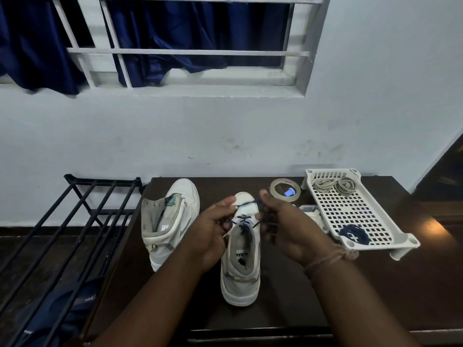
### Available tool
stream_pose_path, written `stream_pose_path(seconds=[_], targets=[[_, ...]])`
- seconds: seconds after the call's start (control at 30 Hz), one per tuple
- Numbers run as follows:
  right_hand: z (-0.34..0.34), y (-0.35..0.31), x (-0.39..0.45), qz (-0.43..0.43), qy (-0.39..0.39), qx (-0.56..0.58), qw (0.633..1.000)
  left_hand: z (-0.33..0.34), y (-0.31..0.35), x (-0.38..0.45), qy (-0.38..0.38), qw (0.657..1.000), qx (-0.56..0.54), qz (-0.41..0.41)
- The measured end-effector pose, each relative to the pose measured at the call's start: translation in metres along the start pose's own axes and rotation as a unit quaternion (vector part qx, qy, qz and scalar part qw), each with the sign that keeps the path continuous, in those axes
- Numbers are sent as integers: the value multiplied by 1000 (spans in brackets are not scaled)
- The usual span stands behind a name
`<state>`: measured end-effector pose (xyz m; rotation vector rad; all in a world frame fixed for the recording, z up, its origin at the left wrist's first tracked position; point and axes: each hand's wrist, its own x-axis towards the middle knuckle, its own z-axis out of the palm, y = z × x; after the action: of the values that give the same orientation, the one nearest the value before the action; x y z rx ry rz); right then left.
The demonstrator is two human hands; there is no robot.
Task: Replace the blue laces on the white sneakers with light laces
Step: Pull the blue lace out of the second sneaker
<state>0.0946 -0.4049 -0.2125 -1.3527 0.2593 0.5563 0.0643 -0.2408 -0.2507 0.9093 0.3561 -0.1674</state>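
Observation:
A white sneaker (241,266) stands on the dark table, heel toward me, with a blue lace (242,219) still crossed through its lower eyelets. My left hand (213,231) pinches one strand of that lace at the shoe's left side. My right hand (280,221) grips the other strand, bunched in its fingers, at the right side. A second white sneaker (170,219) without a lace leans to the left. In the white perforated tray (350,214) lie two coiled light laces (335,185) at the far end and a coiled blue lace (354,234) at the near end.
A tape roll (284,190) with a small blue cap inside sits behind the shoe. A small clear box (312,214) stands beside the tray. A black metal rack (62,234) stands left of the table, with dark footwear under it. The wall and window are behind.

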Motion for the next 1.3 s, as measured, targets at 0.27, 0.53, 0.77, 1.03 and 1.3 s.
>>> stream_pose_path(seconds=[0.27,0.53,0.77,1.03,1.3], targets=[[-19,-28,-10,-137,7,187,973,-20,41,0,80,986,-113,90],[-19,-20,-4,-209,80,21,974,-27,39,6,164,970,-58,170],[-10,1,5,-247,124,-288,917,-13,21,0,190,942,187,205],[-1,23,3,-128,34,-437,890,-8,-6,-9,72,918,386,63],[-9,28,12,-108,75,-397,908,-21,1,-4,83,841,518,131]])
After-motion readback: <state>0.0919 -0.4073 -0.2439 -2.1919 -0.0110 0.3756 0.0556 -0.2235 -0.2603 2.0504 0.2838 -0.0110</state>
